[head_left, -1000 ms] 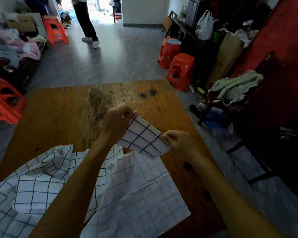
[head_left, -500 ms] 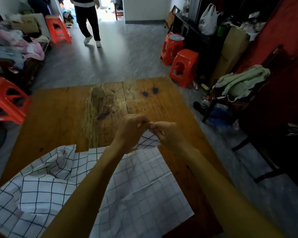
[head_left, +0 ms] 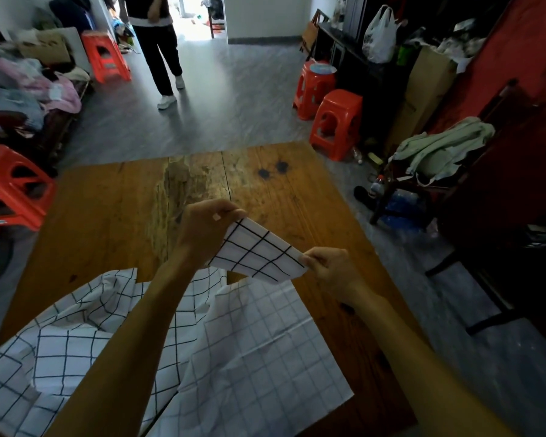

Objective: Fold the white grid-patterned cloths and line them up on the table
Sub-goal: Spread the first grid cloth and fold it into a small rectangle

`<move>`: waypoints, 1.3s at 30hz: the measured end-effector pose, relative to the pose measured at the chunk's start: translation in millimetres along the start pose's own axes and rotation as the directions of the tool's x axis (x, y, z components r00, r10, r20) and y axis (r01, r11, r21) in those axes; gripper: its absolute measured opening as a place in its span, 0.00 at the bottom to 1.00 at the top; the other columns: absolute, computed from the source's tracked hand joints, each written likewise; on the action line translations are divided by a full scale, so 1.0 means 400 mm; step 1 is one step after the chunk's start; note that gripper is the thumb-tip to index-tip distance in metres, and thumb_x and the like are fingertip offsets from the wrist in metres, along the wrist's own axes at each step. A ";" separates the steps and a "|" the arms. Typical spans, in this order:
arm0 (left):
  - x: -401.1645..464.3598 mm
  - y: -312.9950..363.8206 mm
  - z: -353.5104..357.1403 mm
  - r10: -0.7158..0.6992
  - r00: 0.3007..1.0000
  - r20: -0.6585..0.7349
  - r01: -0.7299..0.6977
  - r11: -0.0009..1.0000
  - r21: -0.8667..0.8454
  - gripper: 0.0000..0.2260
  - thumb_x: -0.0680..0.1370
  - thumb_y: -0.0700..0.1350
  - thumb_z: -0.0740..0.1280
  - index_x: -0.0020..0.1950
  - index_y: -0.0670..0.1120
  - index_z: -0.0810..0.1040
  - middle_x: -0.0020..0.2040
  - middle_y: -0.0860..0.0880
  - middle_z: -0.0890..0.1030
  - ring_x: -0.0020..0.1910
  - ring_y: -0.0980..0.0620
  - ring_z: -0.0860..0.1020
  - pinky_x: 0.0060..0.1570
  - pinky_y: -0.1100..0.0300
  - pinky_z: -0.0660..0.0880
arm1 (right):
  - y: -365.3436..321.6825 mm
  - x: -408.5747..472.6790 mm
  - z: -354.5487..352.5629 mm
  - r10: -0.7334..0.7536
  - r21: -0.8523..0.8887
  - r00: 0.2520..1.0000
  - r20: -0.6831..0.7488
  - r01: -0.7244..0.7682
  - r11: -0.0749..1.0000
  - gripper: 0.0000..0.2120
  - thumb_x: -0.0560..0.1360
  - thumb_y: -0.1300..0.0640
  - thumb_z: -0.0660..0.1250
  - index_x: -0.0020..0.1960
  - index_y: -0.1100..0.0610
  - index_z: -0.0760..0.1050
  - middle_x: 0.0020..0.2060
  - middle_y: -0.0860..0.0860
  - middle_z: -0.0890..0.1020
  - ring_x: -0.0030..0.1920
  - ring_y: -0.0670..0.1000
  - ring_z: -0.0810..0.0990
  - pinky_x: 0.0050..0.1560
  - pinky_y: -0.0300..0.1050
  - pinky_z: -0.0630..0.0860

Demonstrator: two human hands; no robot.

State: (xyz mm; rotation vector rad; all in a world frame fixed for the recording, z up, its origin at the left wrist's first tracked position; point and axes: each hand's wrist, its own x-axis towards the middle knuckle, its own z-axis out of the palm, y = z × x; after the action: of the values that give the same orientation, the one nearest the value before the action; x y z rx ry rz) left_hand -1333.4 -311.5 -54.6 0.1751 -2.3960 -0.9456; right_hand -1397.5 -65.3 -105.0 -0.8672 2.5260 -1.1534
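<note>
At lower left of the frame a crumpled white cloth with a bold black grid [head_left: 44, 351] lies heaped on the worn brown wooden table [head_left: 108, 200], unfolded. Just left of centre, the left hand [head_left: 204, 230] is curled and pinches the upper corner of a small folded white grid-patterned cloth [head_left: 257, 252], held in the air above the table. Half a second ago both hands were together at mid-frame with this piece bunched between them; now they have drawn apart and it is stretched taut between them. That suggests a fold was just closed and is being pulled flat, though how many layers it has I cannot tell from here. Right of centre, the right hand [head_left: 331, 268] pinches the opposite lower corner. Below it, at lower centre-right, a flat white cloth with a finer, fainter grid [head_left: 265, 357] lies spread. No folded piece sits lined up yet, so the task looks early.
</note>
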 end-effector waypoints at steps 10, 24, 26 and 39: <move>0.002 0.088 0.080 0.239 0.954 0.183 -0.237 0.971 -0.035 0.03 0.74 0.41 0.71 0.46 0.43 0.82 0.39 0.56 0.78 0.34 0.65 0.75 0.38 0.74 0.72 | -0.073 0.031 -0.005 -0.025 0.160 0.999 0.039 0.018 0.987 0.06 0.77 0.54 0.67 0.53 0.51 0.79 0.46 0.42 0.81 0.46 0.40 0.78 0.46 0.41 0.78; -0.157 0.037 0.088 -0.109 0.981 0.163 0.159 0.926 -0.343 0.12 0.75 0.46 0.69 0.57 0.45 0.77 0.51 0.53 0.81 0.50 0.59 0.80 0.46 0.62 0.78 | -0.100 -0.049 -0.049 0.154 0.662 0.988 -0.035 -0.092 0.744 0.08 0.78 0.59 0.64 0.55 0.58 0.77 0.49 0.55 0.83 0.45 0.47 0.84 0.39 0.40 0.81; -0.176 0.048 0.106 -0.145 0.976 0.162 0.201 0.883 -0.423 0.12 0.76 0.46 0.68 0.59 0.44 0.77 0.52 0.50 0.82 0.50 0.56 0.81 0.46 0.60 0.79 | -0.105 -0.073 -0.046 0.184 0.675 0.983 -0.020 -0.122 0.728 0.08 0.78 0.59 0.63 0.55 0.56 0.77 0.47 0.52 0.84 0.45 0.47 0.84 0.39 0.39 0.80; -0.277 0.211 0.238 -0.285 0.921 0.267 0.390 0.689 -0.611 0.04 0.78 0.43 0.65 0.52 0.48 0.76 0.48 0.48 0.81 0.45 0.54 0.82 0.40 0.61 0.79 | -0.009 -0.246 -0.106 0.351 0.663 0.934 -0.064 -0.223 0.715 0.07 0.75 0.58 0.68 0.52 0.51 0.77 0.45 0.44 0.85 0.47 0.44 0.84 0.40 0.37 0.79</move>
State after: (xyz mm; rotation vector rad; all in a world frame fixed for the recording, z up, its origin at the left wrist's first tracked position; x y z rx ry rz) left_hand -1285.4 -157.9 -105.3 0.2923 -2.0261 -1.9875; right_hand -1335.8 18.1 -77.6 -0.1734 2.0126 -1.8805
